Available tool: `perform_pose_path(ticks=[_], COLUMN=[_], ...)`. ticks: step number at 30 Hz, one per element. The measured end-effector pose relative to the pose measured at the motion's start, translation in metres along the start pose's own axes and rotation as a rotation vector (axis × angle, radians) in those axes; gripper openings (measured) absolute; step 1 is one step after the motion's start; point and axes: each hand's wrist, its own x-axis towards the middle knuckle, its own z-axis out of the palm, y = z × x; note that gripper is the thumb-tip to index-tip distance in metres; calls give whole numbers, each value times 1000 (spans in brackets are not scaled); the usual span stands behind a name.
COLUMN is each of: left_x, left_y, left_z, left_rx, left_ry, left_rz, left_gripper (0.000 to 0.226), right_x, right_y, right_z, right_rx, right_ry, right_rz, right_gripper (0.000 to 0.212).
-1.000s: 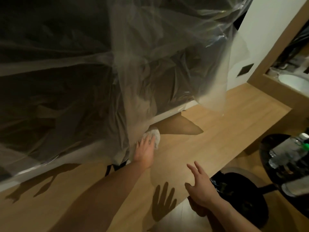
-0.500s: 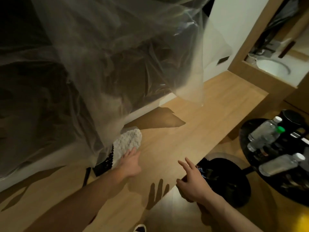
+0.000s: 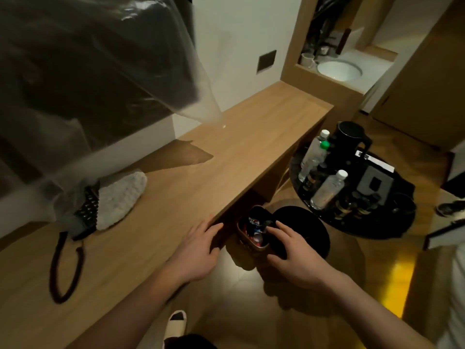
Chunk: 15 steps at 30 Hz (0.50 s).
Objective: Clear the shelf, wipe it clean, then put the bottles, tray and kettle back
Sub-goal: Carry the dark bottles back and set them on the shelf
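Both hands left cloth (image 3: pixel 120 197), now lying alone on shelf (image 3: pixel 251 137). Left hand (image 3: pixel 198 250) at shelf edge, fingers relaxed, empty. Right hand (image 3: pixel 294 255) spread, empty. Bottles (image 3: pixel 325 188), kettle (image 3: pixel 351 142) on tray (image 3: pixel 377 227), beside shelf.

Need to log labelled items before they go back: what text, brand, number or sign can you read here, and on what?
No text is readable.
Water bottles: labels too blurred.
Small dark bottles: gold labels too small.
White card on the black tray: print unreadable.
Tin of packets under the shelf: colours only.
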Motion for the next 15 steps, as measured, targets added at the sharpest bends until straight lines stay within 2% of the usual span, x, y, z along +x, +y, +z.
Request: perform_pose_path(ticks=[8,15], left_x=[-2,40], left_y=[120,181], left_z=[56,67], left_rx=[-17,-3], left_ry=[35,53], left_rz=[84,150], left_gripper=[65,62], right_x=[-55,-45], right_y=[115,184], right_z=[-43,-83], right_rx=[36,60], right_ry=[3,78], right_rz=[20,30], right_gripper=[71,69])
